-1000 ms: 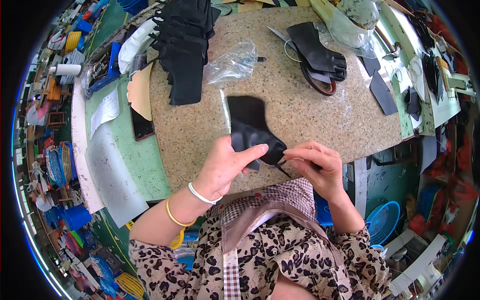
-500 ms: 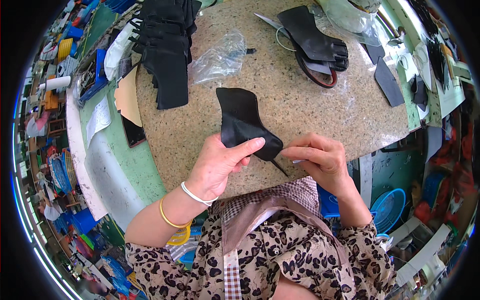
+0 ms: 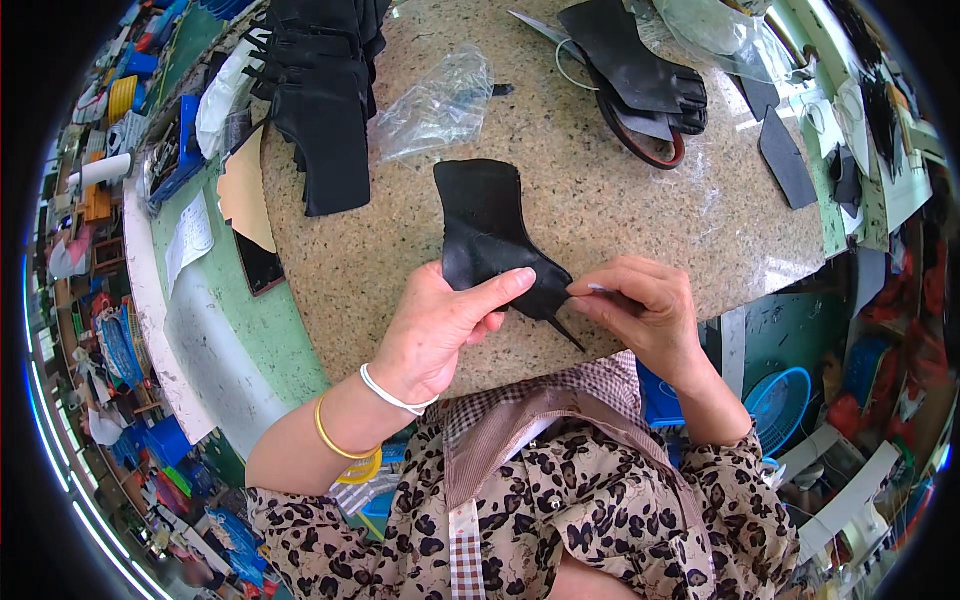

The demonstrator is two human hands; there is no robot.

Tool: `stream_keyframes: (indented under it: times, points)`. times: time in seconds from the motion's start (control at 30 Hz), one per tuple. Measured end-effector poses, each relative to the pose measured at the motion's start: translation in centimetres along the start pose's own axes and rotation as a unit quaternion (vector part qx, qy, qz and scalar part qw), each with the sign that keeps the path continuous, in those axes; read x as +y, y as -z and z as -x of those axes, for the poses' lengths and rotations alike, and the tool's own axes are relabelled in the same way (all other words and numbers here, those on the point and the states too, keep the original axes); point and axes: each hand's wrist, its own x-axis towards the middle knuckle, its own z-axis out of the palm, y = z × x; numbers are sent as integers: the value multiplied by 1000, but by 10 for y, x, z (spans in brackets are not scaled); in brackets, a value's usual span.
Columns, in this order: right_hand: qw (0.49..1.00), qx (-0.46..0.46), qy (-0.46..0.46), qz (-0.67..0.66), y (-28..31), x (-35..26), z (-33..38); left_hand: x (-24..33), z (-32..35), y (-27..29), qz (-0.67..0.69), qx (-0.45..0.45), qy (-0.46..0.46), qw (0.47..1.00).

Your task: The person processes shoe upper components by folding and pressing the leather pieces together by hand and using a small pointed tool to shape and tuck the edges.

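Note:
My left hand (image 3: 455, 315) grips a black leather boot upper (image 3: 483, 215), thumb pressed flat on its face and fingers underneath. The upper's tall part points away from me, and its rounded toe part bends to the right. A thin black strip (image 3: 568, 333) hangs from its lower end toward the table edge. Beside the toe edge, my right hand (image 3: 640, 305) is closed in a pinch, fingertips touching the leather. A tiny white bit (image 3: 597, 288) shows at those fingers; its kind is too small to tell.
Black leather pieces (image 3: 330, 140) lie stacked at the far left of the stone tabletop (image 3: 660, 215), beside a clear plastic bag (image 3: 440, 105). At far right, another black upper (image 3: 630, 60) lies over red-and-black-handled scissors (image 3: 665, 160). A blue basket (image 3: 780, 410) sits below the right edge.
The black upper has turned slightly, its top edge now more level. My right hand has turned at the toe edge, so the white bit now shows above the thumb.

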Motion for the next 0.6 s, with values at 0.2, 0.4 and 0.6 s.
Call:
stream_keyframes:
  times: [0.2, 0.4, 0.6]
  points:
    - [997, -5, -72, 31, -2, -14, -3, -1, 1, 2, 26, -18, -4, 999]
    - [996, -43, -74, 36, 4, -18, -9, -3, 4, 1, 37, -50, -33, 998]
    - [995, -48, -83, 35, 2, -26, -9, -7, 3, -4, 24, 13, -28, 999]
